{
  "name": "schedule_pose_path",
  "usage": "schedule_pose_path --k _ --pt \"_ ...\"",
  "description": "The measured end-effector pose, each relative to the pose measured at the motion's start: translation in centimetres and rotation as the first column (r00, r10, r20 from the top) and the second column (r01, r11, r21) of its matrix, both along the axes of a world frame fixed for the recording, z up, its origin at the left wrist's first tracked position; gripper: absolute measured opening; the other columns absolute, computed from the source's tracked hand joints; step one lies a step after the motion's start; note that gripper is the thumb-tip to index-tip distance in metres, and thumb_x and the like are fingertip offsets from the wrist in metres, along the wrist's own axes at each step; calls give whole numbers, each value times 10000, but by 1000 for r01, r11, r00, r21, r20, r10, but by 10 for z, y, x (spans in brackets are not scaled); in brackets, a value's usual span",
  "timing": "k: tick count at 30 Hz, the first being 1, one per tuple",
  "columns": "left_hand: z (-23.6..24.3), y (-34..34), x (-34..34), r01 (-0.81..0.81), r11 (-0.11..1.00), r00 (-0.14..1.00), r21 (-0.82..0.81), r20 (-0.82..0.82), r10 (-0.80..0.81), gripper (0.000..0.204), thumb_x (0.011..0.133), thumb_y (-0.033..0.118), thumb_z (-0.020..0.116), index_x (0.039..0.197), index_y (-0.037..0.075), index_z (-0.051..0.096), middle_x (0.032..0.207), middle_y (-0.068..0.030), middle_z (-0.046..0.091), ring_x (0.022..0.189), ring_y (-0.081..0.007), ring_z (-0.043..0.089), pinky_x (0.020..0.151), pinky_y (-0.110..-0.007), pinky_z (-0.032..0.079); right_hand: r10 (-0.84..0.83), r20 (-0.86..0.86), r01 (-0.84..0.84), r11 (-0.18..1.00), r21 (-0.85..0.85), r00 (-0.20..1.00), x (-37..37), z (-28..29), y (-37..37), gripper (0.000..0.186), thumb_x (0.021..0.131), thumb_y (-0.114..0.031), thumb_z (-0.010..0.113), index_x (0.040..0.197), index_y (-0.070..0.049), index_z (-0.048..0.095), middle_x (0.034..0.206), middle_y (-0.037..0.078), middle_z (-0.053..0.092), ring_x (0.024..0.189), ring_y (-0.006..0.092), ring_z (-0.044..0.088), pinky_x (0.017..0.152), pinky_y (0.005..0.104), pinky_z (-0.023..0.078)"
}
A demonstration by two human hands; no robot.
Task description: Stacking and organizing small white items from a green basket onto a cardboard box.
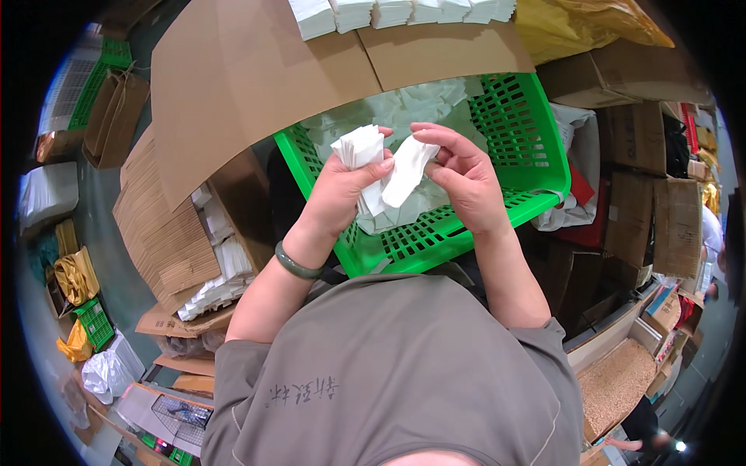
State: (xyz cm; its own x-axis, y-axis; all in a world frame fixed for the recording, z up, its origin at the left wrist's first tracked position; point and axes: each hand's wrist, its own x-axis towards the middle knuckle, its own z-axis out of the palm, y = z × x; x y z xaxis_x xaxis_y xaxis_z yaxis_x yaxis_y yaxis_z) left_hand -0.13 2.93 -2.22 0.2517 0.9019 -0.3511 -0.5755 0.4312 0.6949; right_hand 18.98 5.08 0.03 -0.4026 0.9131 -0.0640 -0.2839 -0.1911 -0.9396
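My left hand (342,186) grips a stack of folded white paper pieces (356,147), fingers wrapped round it, with a green bangle on that wrist. My right hand (470,182), just to the right, holds a loose white piece (406,169) between bent fingers and thumb. Both hands are over a green plastic basket (528,120) with many pale white pieces (408,105) inside. Beyond the basket, stacks of white pieces (400,12) lie on a brown cardboard sheet (249,70).
Stacked cardboard (155,233) and white bundles stand at the left. Open boxes (637,210) and a tray of tan granules (614,377) are on the right. A yellow bag (587,23) lies at the back right. Other people (645,435) show partly at the right rim.
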Motion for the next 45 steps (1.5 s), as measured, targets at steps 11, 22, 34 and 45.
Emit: schedule_pose_path --k 11,22,34,45 --pt "5 -3 4 48 988 979 147 -205 -17 333 860 60 639 1181 72 551 884 34 598 858 -71 547 811 -240 434 -151 205 146 988 42 967 3 3 9 109 872 -27 582 981 -21 589 1104 77 591 945 114 565 833 249 451" --pt "-4 1 3 0 995 996 96 -94 9 372 864 140 667 1205 71 532 933 10 612 875 -90 573 792 -260 464 -252 -16 244 952 -186 968 -25 10 2 123 904 -63 581 1011 -7 556 911 49 648 801 75 602 701 211 487" --pt "1 0 2 -108 987 991 116 -61 115 375 827 2 622 1190 51 542 1017 -16 628 952 -115 583 847 -286 465 -57 73 72 973 -219 996 -24 -8 -3 114 861 -32 629 974 -22 615 893 18 638 820 83 579 752 232 463" --pt "-7 3 -6 -95 991 987 -92 124 106 400 850 37 595 1238 46 497 956 -33 608 873 -140 599 777 -301 501 30 107 -29 1000 -10 994 -8 6 4 221 870 4 458 929 36 668 975 98 634 879 153 579 823 264 444"
